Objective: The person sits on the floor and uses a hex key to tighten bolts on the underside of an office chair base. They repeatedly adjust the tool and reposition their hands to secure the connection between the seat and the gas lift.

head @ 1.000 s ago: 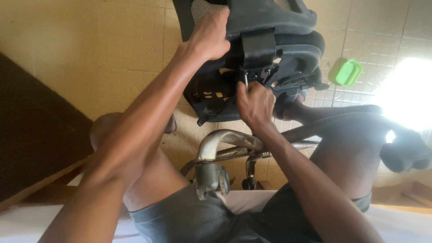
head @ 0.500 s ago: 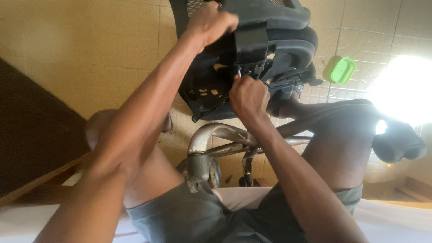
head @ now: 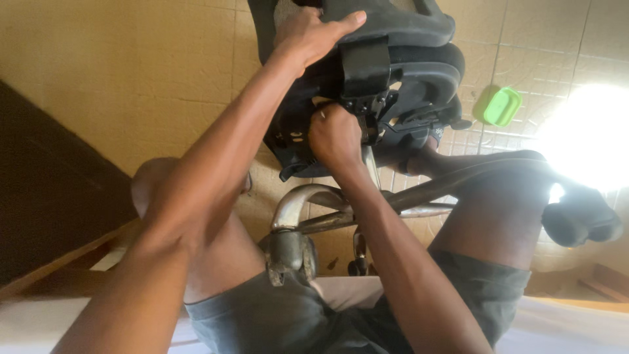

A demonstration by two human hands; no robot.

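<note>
At upper centre the chair seat (head: 393, 39) is steadied by the flat-fingered left hand (head: 308, 36); the right hand (head: 335, 134), fisted on the mechanism (head: 370, 105), could be pinched if the seat tips.

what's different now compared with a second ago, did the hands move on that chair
Little changed. The left hand shifted slightly along the top edge of the overturned black office chair, fingers now stretched flat over it. The right hand moved slightly up and stays closed at the mechanism under the seat. The chrome chair base and green object stayed put.
</note>
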